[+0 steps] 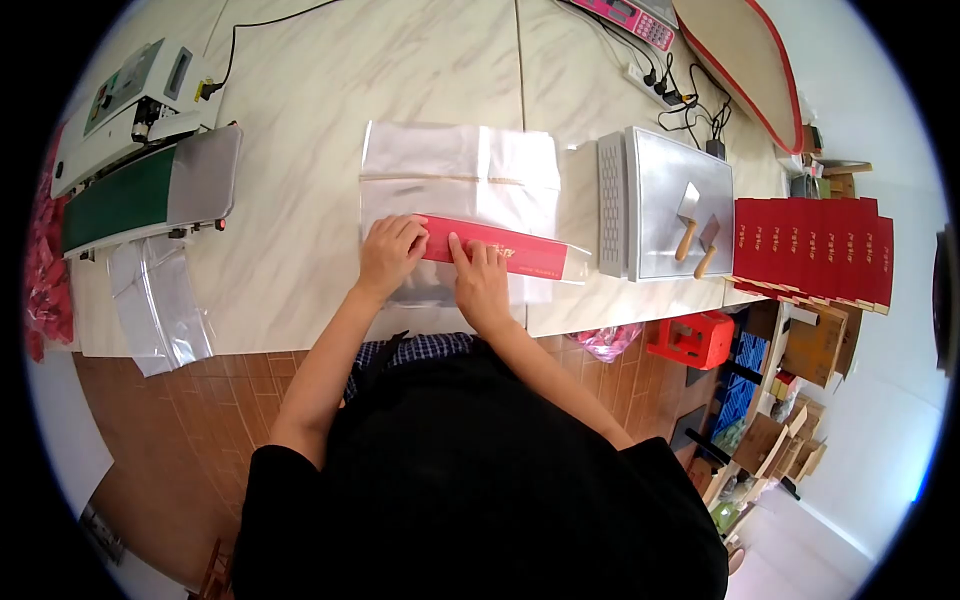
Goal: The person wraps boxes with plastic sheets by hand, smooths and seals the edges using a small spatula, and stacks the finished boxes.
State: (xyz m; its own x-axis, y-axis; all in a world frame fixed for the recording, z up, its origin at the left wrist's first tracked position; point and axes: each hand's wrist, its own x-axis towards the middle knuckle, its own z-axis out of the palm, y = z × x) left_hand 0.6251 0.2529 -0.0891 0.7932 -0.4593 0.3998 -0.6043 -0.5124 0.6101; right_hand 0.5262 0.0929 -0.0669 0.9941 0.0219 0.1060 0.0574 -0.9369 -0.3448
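Note:
A long red box or folded sleeve with gold lettering (520,252) lies slantwise in front of me, with a pale, tan right end. My left hand (393,255) is closed at its left end, fingers curled over the edge. On its middle rests my right hand (482,285), the index finger stretched out and the other fingers lying on the red surface, apart from the index. Beneath the red piece, clear plastic bags (455,155) are spread flat on the marble-patterned table (300,130). Whether the red piece is inside a bag, I cannot tell.
On the right stands a metal box (660,235) bearing two small wooden-handled trowels (686,240); beyond it, a row of red packets (815,250). A sealing machine with a green belt (125,205) occupies the left. Cables (690,95) and a pink scale (640,20) sit at the back.

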